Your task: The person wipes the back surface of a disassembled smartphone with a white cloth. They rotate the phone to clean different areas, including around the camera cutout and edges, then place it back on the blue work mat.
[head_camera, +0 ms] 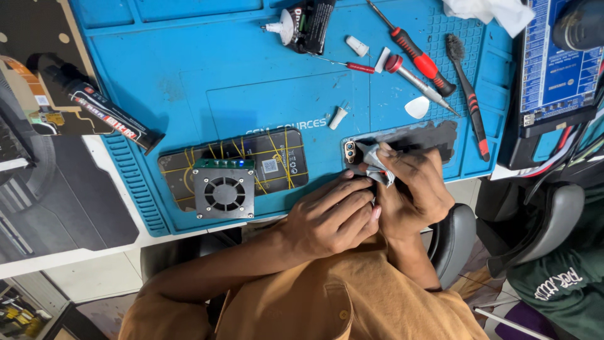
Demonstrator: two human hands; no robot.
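A dark phone (pixel 420 136) lies back-up on the blue work mat (pixel 189 75), its camera module (pixel 350 151) at its left end. My right hand (pixel 415 189) presses a crumpled grey wipe (pixel 375 162) on the phone's back near the camera. My left hand (pixel 333 217) lies against the phone's near edge beside the right hand, fingers curled; most of that edge is hidden under both hands.
A second phone (pixel 277 165) bound with yellow bands lies to the left, with a small fan unit (pixel 224 189) on it. A black glue tube (pixel 107 113), red-handled screwdrivers (pixel 418 56), a brush (pixel 469 94), a white pick (pixel 416 108), tissue (pixel 487 11) and a blue device (pixel 553 63) surround the mat.
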